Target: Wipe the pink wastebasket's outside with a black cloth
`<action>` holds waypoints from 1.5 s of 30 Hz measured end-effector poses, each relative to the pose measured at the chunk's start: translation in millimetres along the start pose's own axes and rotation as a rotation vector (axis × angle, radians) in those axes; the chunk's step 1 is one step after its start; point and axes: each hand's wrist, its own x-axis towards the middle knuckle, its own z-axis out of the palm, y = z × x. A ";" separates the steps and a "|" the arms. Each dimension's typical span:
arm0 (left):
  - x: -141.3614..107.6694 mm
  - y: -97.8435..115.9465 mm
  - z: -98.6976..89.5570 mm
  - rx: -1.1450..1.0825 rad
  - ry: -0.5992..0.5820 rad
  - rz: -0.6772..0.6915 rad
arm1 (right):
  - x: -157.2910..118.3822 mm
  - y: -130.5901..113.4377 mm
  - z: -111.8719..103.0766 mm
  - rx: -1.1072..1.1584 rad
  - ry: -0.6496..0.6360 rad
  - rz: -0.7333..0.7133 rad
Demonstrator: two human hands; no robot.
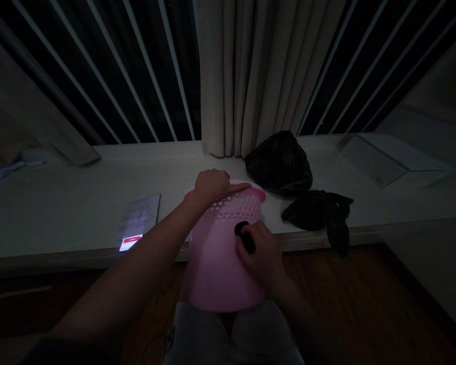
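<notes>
A pink plastic wastebasket (224, 263) with a band of round holes below its rim lies tilted across my lap, its rim end at the ledge. My left hand (213, 186) is closed over the rim, one finger stretched along it. In my right hand (264, 253) is a small black rounded object (245, 236), held against the side of the basket. The dim light hides what kind of object it is.
A black plastic bag (279, 165) and a smaller black bag (315, 210) sit on the white ledge (79, 203), right of the basket. On the left lie a flat grey item (142, 215) and a lit phone screen (129, 243). Beyond are a curtain (251, 76) and a white box (397, 159).
</notes>
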 end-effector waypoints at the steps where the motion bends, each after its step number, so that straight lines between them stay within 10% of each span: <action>1: -0.4 0.6 0.4 0.006 0.007 0.005 | 0.6 0.5 0.0 -0.009 -0.026 -0.032; 13: -5.5 16.7 1.6 0.013 0.096 0.005 | -0.8 -18.9 8.2 0.034 -0.044 -0.077; 19: -3.2 22.5 0.9 -0.062 0.068 0.025 | 8.2 -12.8 7.0 0.071 0.144 0.147; 32: -10.4 22.1 -2.9 -0.083 0.043 -0.004 | -0.8 -14.6 5.7 0.024 -0.034 -0.073; 45: -26.6 3.6 1.2 -0.079 0.103 -0.067 | -28.6 -28.1 16.5 0.036 0.062 -0.049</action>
